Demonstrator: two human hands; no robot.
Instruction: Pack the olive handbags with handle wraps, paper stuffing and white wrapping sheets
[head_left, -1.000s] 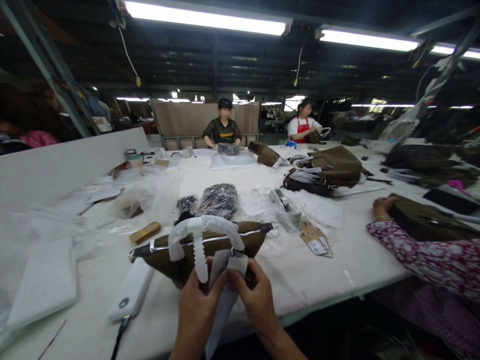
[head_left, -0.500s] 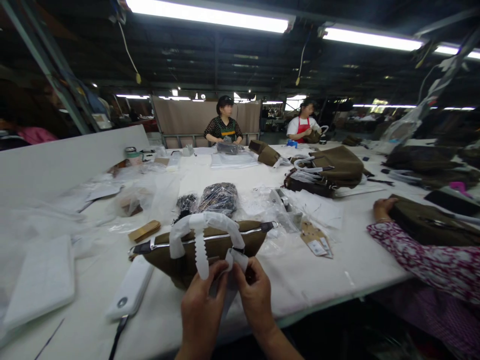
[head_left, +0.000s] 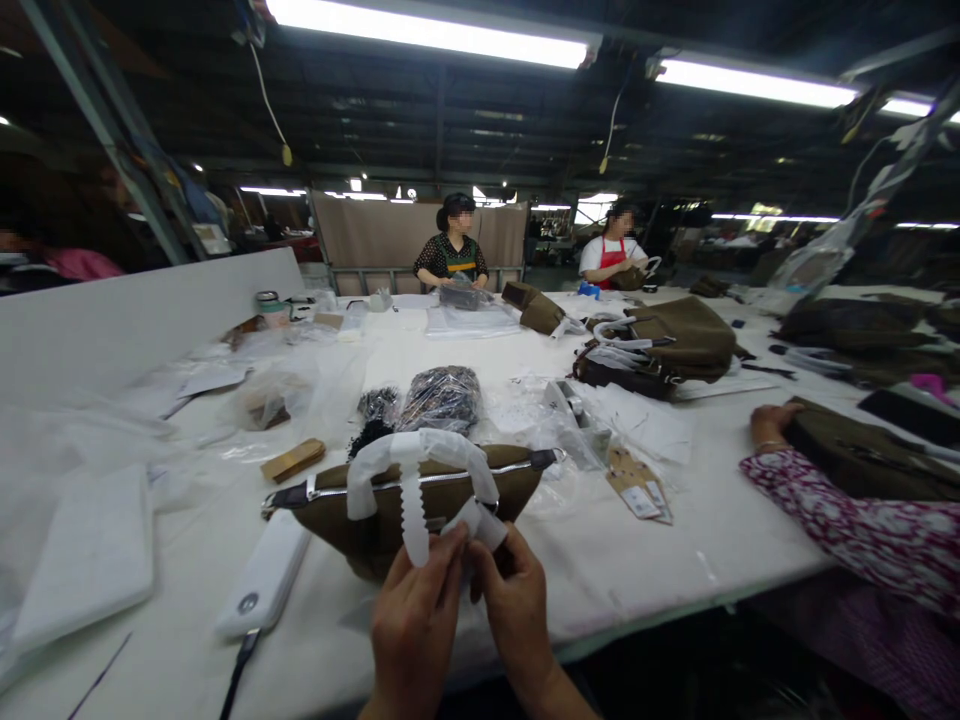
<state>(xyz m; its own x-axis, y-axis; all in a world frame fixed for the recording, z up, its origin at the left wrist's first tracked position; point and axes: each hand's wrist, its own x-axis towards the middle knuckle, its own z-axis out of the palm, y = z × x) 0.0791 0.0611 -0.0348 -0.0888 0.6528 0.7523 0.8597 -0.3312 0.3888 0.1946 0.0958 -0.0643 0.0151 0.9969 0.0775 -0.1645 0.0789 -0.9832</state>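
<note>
An olive handbag (head_left: pixel 330 528) with a silver zipper along its top stands on the table just in front of me. White wrapping covers its handle (head_left: pixel 364 490), and a notched white strip (head_left: pixel 414 500) hangs down from it. At the bag's near side, my left hand (head_left: pixel 420 610) pinches a piece of white wrapping paper (head_left: pixel 472 518). My right hand (head_left: pixel 514 590) closes on the same paper from the right, its fingertips almost meeting those of the left. What lies beneath the fingertips is hidden.
A white power bank (head_left: pixel 266 575) with a black cable lies left of the bag. Beyond are a plastic-wrapped dark bundle (head_left: pixel 441 398), brown tags (head_left: pixel 637 485) and more olive bags (head_left: pixel 675 340). At right, a co-worker's sleeved arm (head_left: pixel 840 510) rests by another bag. Two people work across the table.
The white paper has shifted and folded over between my fingertips, and my left hand has drawn nearer to the right. The whole view has moved slightly.
</note>
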